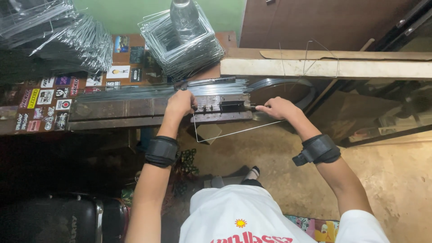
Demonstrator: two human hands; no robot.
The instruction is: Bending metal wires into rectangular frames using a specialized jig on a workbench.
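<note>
My left hand (pixel 180 103) is closed around one end of a thin metal wire (pixel 234 132), pressing it against a dark metal bending jig (pixel 216 108) on the workbench edge. The wire is bent into an open frame shape that hangs below the jig. My right hand (pixel 276 108) pinches the other end of the same wire just right of the jig. Both wrists wear black bands. Straight wire rods (pixel 135 92) lie in a bundle along the bench behind the jig.
A stack of bent wire frames (pixel 198 49) with a clear bottle (pixel 183 15) on top stands behind the jig. More frames (pixel 67 36) pile at the back left. A sticker-covered bench top (pixel 45 101), a wooden plank (pixel 324 67) and a black seat (pixel 58 220) surround me.
</note>
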